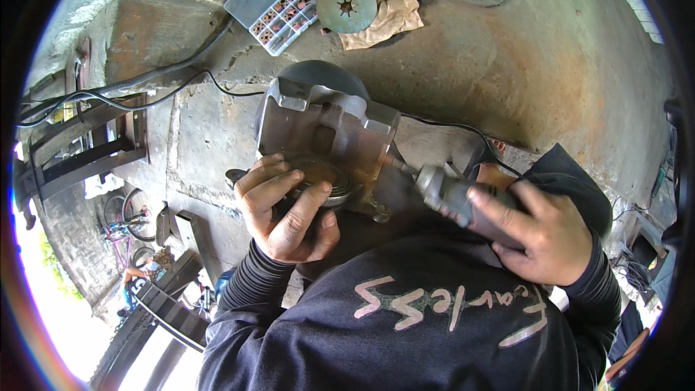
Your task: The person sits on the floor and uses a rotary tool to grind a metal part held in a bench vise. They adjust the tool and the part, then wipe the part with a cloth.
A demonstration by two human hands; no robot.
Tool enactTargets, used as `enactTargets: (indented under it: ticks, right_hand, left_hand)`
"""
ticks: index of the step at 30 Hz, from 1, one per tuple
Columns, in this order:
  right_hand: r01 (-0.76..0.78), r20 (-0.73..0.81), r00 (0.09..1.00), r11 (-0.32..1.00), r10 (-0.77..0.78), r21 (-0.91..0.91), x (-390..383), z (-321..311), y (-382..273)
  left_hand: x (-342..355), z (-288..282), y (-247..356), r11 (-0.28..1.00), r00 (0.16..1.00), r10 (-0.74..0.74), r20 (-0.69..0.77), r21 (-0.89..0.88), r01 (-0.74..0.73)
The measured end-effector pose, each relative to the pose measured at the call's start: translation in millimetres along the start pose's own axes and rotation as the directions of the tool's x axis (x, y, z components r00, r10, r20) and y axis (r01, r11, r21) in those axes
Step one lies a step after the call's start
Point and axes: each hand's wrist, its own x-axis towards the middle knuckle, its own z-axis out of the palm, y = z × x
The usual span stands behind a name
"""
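Clearly the grinding work is in progress and not finished, as far as I can judge. The grey metal housing (326,134) stands on the stone bench (521,80), in the middle of the scene and close to the person, and the thin bit of the rotary tool (449,192) touches its right lower edge, or is just beside it. Around this place the metal looks brownish and blurred, so I cannot tell how much of the surface is already cleaned. The round opening with the ring part is partly under the fingers, so its condition is hidden too.

The left hand (289,210) lies over the near left part of the housing, with fingers bent and pressed on the round part, and the thumb below it; it grips the part to keep it steady. The right hand (539,235) is closed around the body of the rotary tool, fingers wrapped over the top, and points it to the left toward the housing. Both forearms, in dark sleeves, come from the near side.

Far behind, a plastic box of small grinding bits (279,3) lies open, and just to its right a green abrasive disc (347,7) rests on a cloth (387,11).
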Motion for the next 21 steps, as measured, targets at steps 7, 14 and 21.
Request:
enactTargets:
  ticks: [7, 14, 21]
  right_hand:
    - [0.008, 0.029, 1.000, 1.000, -0.008, -0.003, 1.2, 0.5, -1.2]
    - [0.056, 0.027, 0.998, 0.997, -0.057, 0.045, 0.6, -0.1, 0.4]
    - [0.106, 0.044, 0.993, 0.994, -0.107, 0.017, 0.0, 1.0, 1.1]
  left_hand:
    - [-0.6, -0.1, 0.2, 1.000, 1.000, 0.000, 0.010, 0.008, 0.000]
    - [-1.1, -1.3, 0.0, 1.000, 1.000, 0.004, 0.013, 0.013, -0.004]
    - [-1.2, -0.4, -0.4, 1.000, 1.000, 0.011, -0.005, 0.003, -0.011]
